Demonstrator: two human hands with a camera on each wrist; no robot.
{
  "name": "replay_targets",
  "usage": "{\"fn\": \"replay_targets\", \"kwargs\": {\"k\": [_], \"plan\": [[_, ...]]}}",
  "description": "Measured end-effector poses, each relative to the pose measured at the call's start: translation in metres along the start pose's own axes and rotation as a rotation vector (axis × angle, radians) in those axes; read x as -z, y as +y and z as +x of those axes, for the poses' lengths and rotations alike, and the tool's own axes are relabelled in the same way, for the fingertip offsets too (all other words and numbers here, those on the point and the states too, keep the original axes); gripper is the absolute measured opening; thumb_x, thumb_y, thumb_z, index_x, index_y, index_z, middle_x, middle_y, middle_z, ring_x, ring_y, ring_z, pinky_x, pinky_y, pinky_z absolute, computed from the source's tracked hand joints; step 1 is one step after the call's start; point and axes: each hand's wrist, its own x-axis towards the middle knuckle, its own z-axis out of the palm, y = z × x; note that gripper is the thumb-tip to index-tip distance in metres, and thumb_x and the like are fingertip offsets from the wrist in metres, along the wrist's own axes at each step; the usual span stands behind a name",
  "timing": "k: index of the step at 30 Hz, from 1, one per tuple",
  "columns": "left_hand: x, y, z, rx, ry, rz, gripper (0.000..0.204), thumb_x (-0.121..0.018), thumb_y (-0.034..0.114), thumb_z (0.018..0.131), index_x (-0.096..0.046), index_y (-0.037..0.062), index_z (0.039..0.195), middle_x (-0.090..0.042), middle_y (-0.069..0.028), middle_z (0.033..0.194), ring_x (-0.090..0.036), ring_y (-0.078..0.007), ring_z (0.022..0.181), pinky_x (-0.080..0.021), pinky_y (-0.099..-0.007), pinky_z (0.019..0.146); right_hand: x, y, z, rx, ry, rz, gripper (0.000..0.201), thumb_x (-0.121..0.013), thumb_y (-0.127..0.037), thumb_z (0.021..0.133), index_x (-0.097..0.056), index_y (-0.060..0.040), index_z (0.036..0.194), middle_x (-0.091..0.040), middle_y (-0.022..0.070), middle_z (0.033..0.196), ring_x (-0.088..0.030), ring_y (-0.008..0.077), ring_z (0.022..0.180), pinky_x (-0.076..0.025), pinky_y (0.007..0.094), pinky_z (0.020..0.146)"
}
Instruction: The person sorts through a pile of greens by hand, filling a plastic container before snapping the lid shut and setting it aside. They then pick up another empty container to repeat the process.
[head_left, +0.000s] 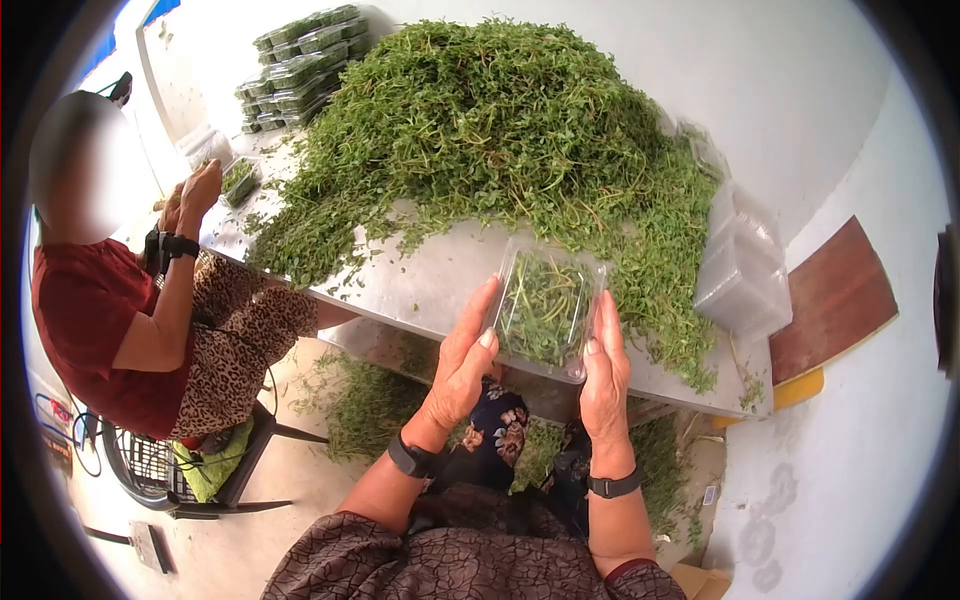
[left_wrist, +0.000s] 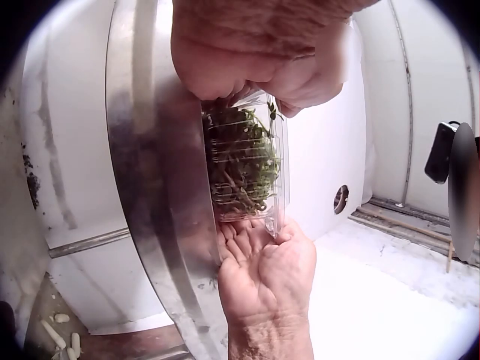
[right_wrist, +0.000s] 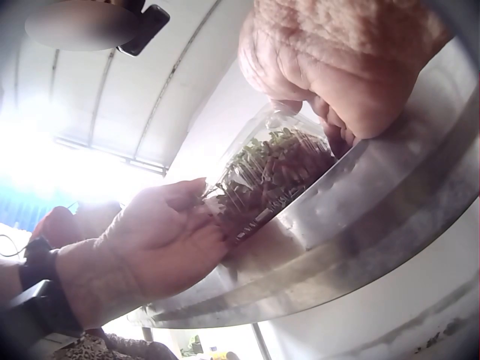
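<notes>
A clear plastic clamshell box (head_left: 545, 305) filled with green leafy sprigs is held at the table's front edge, tilted toward me. My left hand (head_left: 460, 365) grips its left side, fingers along the wall and thumb at the near corner. On the opposite side my right hand (head_left: 606, 380) holds it in the same way. In the left wrist view, the right hand's fingers (left_wrist: 241, 240) reach under the end of the box. The right wrist view shows the left hand (right_wrist: 161, 236) with its thumb by the rim. A big heap of greens (head_left: 500, 130) lies just behind.
A metal table (head_left: 410, 290) spans the middle. Stacked filled boxes (head_left: 300, 70) stand at the back left, empty clear boxes (head_left: 742, 265) at the right end. Another person (head_left: 110, 310) sits at the left, handling greens. More greens (head_left: 375, 410) lie beneath the table.
</notes>
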Motion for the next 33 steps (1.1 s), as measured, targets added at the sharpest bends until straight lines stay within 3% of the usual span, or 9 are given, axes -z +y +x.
{"fn": "replay_targets", "kwargs": {"k": [20,29,31,32,33], "plan": [[-0.001,0.002,0.000,-0.048,0.009,0.033,0.055,-0.040,0.021,0.095,-0.030,-0.0026,0.143,-0.035,-0.0197,0.147,-0.031,-0.0296,0.138,-0.023,-0.0357,0.112,-0.002,-0.007,0.000,-0.124,0.043,-0.021,0.052,-0.033,-0.007,0.096,-0.025,0.0033,0.146,-0.034,0.0207,0.147,-0.035,0.0270,0.135,-0.027,0.0318,0.109],[-0.004,0.002,0.000,-0.036,0.029,0.072,0.052,-0.037,0.022,0.097,-0.032,-0.0029,0.142,-0.038,-0.0200,0.145,-0.034,-0.0302,0.137,-0.025,-0.0355,0.111,-0.002,0.004,0.000,-0.044,0.066,-0.117,0.051,-0.035,-0.016,0.098,-0.027,0.0034,0.145,-0.035,0.0215,0.147,-0.034,0.0285,0.136,-0.027,0.0349,0.111],[-0.005,0.006,0.001,-0.015,0.013,0.071,0.051,-0.036,0.022,0.097,-0.033,-0.0030,0.142,-0.040,-0.0199,0.144,-0.035,-0.0307,0.136,-0.025,-0.0355,0.111,-0.003,0.004,0.002,0.021,0.095,-0.158,0.050,-0.039,-0.015,0.096,-0.031,0.0045,0.142,-0.042,0.0253,0.141,-0.041,0.0336,0.132,-0.034,0.0350,0.107],[-0.005,0.006,0.001,-0.020,0.019,0.082,0.051,-0.035,0.022,0.098,-0.033,-0.0020,0.142,-0.039,-0.0177,0.145,-0.033,-0.0283,0.137,-0.023,-0.0347,0.112,-0.004,0.009,0.003,0.107,0.146,-0.284,0.049,-0.041,-0.016,0.096,-0.034,0.0038,0.141,-0.051,0.0261,0.131,-0.054,0.0347,0.118,-0.042,0.0351,0.098],[-0.004,0.006,0.001,-0.025,0.029,0.094,0.051,-0.034,0.023,0.098,-0.034,-0.0010,0.143,-0.038,-0.0155,0.146,-0.031,-0.0259,0.138,-0.021,-0.0340,0.112,-0.004,0.006,0.002,0.107,0.162,-0.285,0.049,-0.041,-0.016,0.096,-0.034,0.0038,0.141,-0.051,0.0261,0.131,-0.054,0.0347,0.118,-0.042,0.0351,0.098]]}}
